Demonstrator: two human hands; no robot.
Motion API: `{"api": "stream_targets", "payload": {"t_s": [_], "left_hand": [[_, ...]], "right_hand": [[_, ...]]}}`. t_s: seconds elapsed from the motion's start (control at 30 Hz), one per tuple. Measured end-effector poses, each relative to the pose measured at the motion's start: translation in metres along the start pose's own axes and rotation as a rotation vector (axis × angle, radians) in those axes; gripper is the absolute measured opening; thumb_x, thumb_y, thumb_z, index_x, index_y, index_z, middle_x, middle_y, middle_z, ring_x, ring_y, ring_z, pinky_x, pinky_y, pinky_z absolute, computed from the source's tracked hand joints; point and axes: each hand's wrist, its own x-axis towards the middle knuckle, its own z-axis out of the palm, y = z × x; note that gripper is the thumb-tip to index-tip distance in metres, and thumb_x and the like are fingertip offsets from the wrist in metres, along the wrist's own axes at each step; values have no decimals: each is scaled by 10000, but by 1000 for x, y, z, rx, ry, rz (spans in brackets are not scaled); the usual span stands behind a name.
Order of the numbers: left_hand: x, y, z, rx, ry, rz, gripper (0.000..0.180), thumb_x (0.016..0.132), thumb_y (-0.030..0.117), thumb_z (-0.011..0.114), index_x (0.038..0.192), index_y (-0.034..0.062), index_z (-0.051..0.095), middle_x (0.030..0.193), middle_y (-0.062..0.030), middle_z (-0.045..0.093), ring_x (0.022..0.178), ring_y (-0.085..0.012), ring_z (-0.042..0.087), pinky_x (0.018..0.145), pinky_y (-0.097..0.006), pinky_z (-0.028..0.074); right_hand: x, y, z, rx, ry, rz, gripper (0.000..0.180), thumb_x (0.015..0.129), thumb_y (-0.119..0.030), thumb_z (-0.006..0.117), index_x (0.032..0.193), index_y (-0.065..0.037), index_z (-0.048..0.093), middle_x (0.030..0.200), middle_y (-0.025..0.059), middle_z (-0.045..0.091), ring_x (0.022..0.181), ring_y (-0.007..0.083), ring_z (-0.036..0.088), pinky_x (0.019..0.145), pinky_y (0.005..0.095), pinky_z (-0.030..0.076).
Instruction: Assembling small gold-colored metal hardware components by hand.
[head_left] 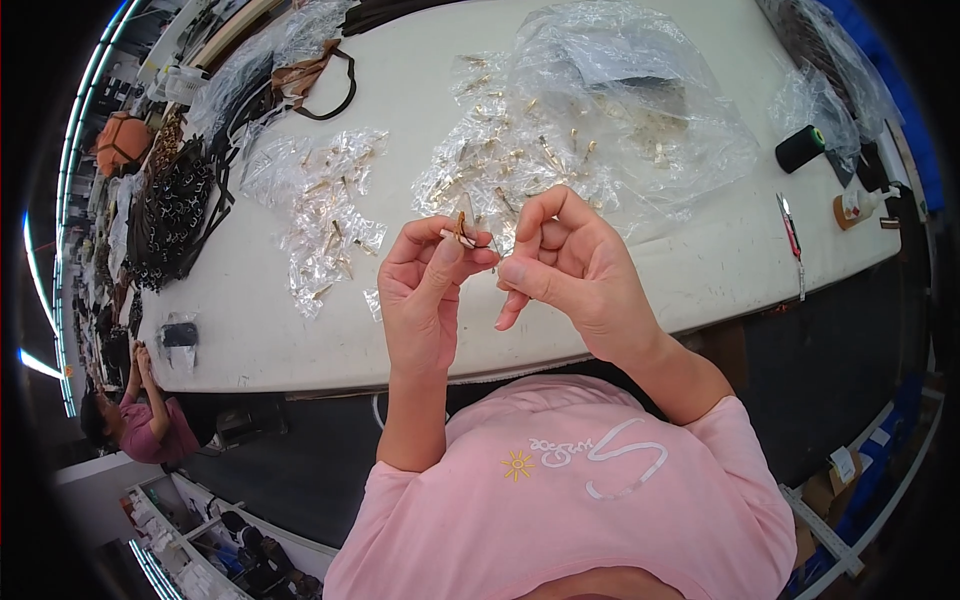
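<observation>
Piece pinched on the left, right hand just beside it

The piece (460, 224) lies in the left hand (424, 278), above the surface (262, 350), between the left thumb and the curled fingers. That grip is pressed together on it, so the left hand is the nearer of the two. From the right hand (588, 270), the piece lies to the left and a little farther out from the body. The right thumb and fingers curl toward each other beside the left fingertips; whether that grip pinches anything thin, I cannot tell. The brown part's long axis points mostly away from the body, sticking out past the left thumb, while a pale strip crosses near its foot, slanting down toward the right hand.

The piece is small and narrow, brown with a hint of gold, and pale at the crossing strip; its finer shape is too small to make out. Beyond the hands, clear packets (480, 160) with gold bits in them spread over the surface, next to a big clear bag (690, 90). More packets form a separate patch to the left. A black spool (800, 149) lies well apart, on the right.
</observation>
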Motion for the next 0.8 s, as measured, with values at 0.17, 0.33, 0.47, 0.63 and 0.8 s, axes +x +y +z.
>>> {"api": "stream_targets", "payload": {"t_s": [0.17, 0.33, 0.47, 0.63, 0.8], "left_hand": [[-3, -1, 3, 101, 34, 58, 148, 953, 66, 614, 1084, -3, 607, 987, -159, 701, 877, -191, 702, 815, -319, 560], [-5, -2, 0, 107, 26, 74, 161, 943, 46, 624, 1093, -10, 602, 985, -146, 701, 918, -203, 695, 829, -319, 557], [-6, -2, 0, 114, 30, 77, 163, 944, 42, 622, 1095, -16, 599, 987, -142, 697, 949, -209, 689, 845, -323, 558], [-5, -4, -1, 108, 27, 72, 167, 943, 39, 622, 1097, -19, 596, 988, -138, 695, 966, -213, 684, 855, -326, 558], [-5, -5, -1, 125, 25, 78, 163, 943, 32, 622, 1096, -20, 598, 992, -135, 696, 962, -208, 686, 854, -322, 554]], "right_hand": [[2, 3, 3, 15, -2, -4, 219, 902, -9, 650, 999, -27, 454, 857, 41, 556, 732, 106, 614, 641, 265, 572], [3, 6, 3, 6, -12, 14, 213, 903, -8, 646, 991, -31, 454, 859, 38, 551, 725, 103, 613, 628, 258, 561], [6, 11, 0, 26, -11, -3, 205, 906, -9, 643, 982, -37, 454, 862, 47, 564, 751, 107, 618, 620, 270, 572], [7, 11, 0, 47, -22, 12, 212, 900, 2, 643, 995, -31, 456, 871, 43, 562, 715, 113, 620, 632, 257, 556], [9, 15, -1, 45, -6, 6, 198, 907, 0, 632, 994, -34, 457, 872, 40, 563, 718, 108, 618, 632, 258, 559]]}}
